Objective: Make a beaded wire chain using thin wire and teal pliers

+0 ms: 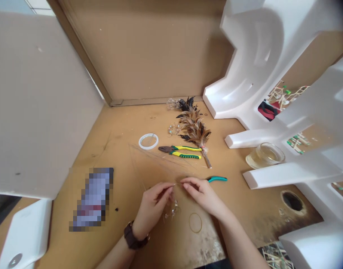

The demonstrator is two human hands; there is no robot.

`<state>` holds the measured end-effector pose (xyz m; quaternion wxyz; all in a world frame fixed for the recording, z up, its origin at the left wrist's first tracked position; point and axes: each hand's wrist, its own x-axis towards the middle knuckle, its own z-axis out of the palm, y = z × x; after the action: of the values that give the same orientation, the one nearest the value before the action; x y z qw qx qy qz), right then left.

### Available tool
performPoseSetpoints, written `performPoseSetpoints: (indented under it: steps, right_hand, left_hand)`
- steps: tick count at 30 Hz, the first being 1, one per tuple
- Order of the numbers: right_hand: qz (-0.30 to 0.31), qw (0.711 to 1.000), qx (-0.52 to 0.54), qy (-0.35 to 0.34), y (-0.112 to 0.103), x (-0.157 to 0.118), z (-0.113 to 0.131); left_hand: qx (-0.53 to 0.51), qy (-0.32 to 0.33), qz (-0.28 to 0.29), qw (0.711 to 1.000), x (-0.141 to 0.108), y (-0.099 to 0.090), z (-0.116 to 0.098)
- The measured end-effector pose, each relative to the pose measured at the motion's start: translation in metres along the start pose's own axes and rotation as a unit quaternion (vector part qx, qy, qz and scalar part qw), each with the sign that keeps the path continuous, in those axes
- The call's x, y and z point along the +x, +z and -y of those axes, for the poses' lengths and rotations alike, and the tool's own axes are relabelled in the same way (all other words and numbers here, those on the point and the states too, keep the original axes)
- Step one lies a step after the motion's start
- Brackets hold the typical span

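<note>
Low over the front of the wooden table, my left hand (154, 203) and my right hand (199, 192) face each other, fingertips pinched. A thin wire (177, 184) runs across the small gap between them, one end in each pinch. Below the left fingers hangs a small cluster of shiny beads (174, 209), partly hidden by that hand. Just past the right hand lies a teal-handled tool (218, 179), its head covered by the hand. A thin yellowish ring (195, 222) lies on the table between the forearms.
Farther back are pliers (182, 152) with yellow-green handles, a white tape-like ring (148, 141), a feather bunch (195, 127) and loose wires (160, 157). A pixelated phone-like object (92, 198) lies left. At right, a glass cup (265, 155) stands among white moulded foam pieces (255, 67), near a hole (293, 201).
</note>
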<state>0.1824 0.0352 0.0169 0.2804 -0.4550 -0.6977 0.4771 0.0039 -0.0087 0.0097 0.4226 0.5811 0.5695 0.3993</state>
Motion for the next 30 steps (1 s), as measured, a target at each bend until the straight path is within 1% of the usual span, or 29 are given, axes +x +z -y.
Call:
performPoseSetpoints:
  steps: [2,4,6,7,9,13,15,18,20,24,26,28,30]
  right_hand:
    - [0.054,0.999,-0.002,-0.004,0.002,-0.002,0.001]
    - [0.116,0.993,-0.019,-0.018,0.006,-0.006,0.001]
    - [0.150,0.987,-0.051,-0.027,0.011,-0.008,0.000]
    - [0.153,0.986,-0.066,-0.024,0.014,-0.009,-0.001]
    - [0.143,0.986,-0.086,-0.015,0.019,-0.009,-0.003]
    - [0.099,0.992,-0.082,-0.015,0.023,-0.005,-0.010]
    - [0.070,0.995,-0.070,-0.011,0.022,-0.003,-0.013]
    - [0.047,0.998,-0.033,0.010,0.018,-0.002,-0.015]
    - [0.030,0.999,-0.026,0.018,0.015,-0.001,-0.015]
    - [-0.027,0.998,-0.055,-0.012,0.009,0.000,-0.011]
    - [-0.030,0.999,-0.044,-0.010,0.008,0.000,-0.009]
    - [-0.017,1.000,-0.021,0.006,0.008,0.001,-0.009]
    - [-0.008,1.000,0.002,0.021,0.008,0.001,-0.010]
  left_hand:
    - [-0.059,-0.035,-0.012,0.998,0.001,-0.001,0.002]
    - [-0.096,-0.050,-0.029,0.994,0.001,-0.002,0.003]
    - [-0.114,-0.057,-0.047,0.991,0.001,-0.002,0.003]
    - [-0.120,-0.058,-0.055,0.990,0.001,-0.003,0.004]
    - [-0.130,-0.060,-0.069,0.987,0.002,-0.003,0.004]
    - [-0.161,-0.063,-0.077,0.982,0.003,-0.005,0.004]
    - [-0.173,-0.066,-0.075,0.980,0.003,-0.005,0.003]
    - [-0.175,-0.068,-0.071,0.980,0.003,-0.006,0.002]
    - [-0.171,-0.066,-0.069,0.981,0.004,-0.006,0.002]
    - [-0.148,-0.055,-0.060,0.986,0.003,-0.005,0.003]
    - [-0.120,-0.040,-0.048,0.991,0.002,-0.004,0.004]
    - [-0.097,-0.026,-0.037,0.994,0.001,-0.004,0.004]
    - [-0.093,-0.025,-0.034,0.995,0.001,-0.004,0.004]
